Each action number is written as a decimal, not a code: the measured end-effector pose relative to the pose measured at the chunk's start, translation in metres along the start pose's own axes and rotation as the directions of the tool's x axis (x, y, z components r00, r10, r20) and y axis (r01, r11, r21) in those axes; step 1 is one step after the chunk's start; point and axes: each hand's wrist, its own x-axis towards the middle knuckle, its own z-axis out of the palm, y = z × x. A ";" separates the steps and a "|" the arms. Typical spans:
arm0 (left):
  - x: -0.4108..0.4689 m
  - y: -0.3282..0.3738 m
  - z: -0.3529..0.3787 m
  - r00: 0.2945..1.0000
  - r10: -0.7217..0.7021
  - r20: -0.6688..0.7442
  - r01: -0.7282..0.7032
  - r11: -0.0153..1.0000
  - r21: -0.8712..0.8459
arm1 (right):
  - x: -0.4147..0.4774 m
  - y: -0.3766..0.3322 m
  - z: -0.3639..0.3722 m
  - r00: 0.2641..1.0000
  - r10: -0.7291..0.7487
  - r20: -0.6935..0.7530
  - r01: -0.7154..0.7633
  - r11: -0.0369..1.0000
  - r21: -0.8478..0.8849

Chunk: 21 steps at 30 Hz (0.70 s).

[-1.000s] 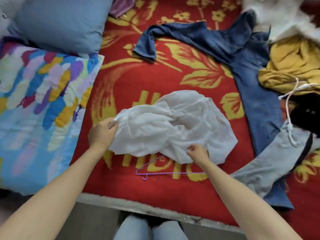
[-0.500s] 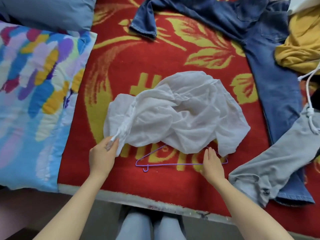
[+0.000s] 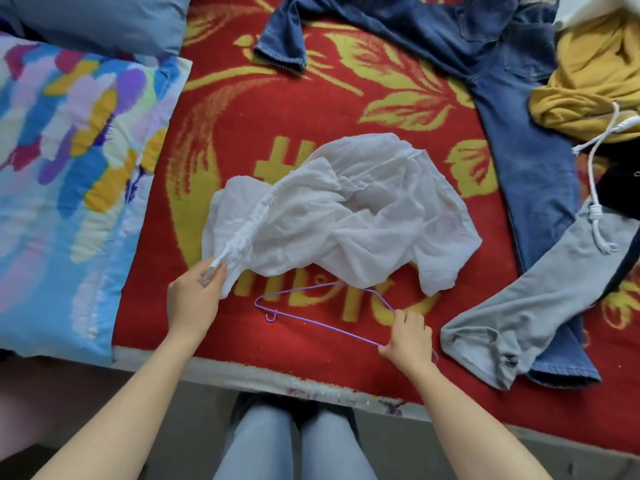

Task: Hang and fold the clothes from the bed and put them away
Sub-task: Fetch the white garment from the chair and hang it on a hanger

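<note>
A crumpled white sheer garment (image 3: 346,216) lies in the middle of the red and yellow bed cover (image 3: 277,109). My left hand (image 3: 194,299) pinches its gathered edge at the lower left. A thin purple wire hanger (image 3: 311,318) lies partly under the garment's near edge, its hook pointing left. My right hand (image 3: 408,337) grips the hanger's right end, just off the garment's corner.
Blue jeans (image 3: 502,98) stretch across the back right. A grey garment (image 3: 540,299) with a white drawstring (image 3: 597,209) lies at the right, a mustard garment (image 3: 595,81) behind it. A multicoloured quilt (image 3: 62,174) and a blue pillow (image 3: 97,19) fill the left. The bed's near edge (image 3: 277,379) runs below my hands.
My left hand pulled the garment's edge toward me. My right hand left the garment, came down onto the hanger and closed round its right end, tilting it.
</note>
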 end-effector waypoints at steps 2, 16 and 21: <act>0.000 0.007 -0.003 1.000 0.014 -0.007 -0.014 1.000 0.014 | -0.015 0.017 -0.012 0.995 -0.068 -0.066 0.072 0.996 0.052; 0.032 0.117 -0.100 0.956 0.244 -0.163 -0.233 0.969 0.086 | -0.054 0.045 -0.268 0.698 -0.197 -0.688 0.331 0.941 0.066; 0.040 0.174 -0.136 0.904 0.344 -0.255 -0.350 0.936 0.022 | -0.055 0.030 -0.308 0.628 -0.299 -0.718 0.352 0.933 -0.081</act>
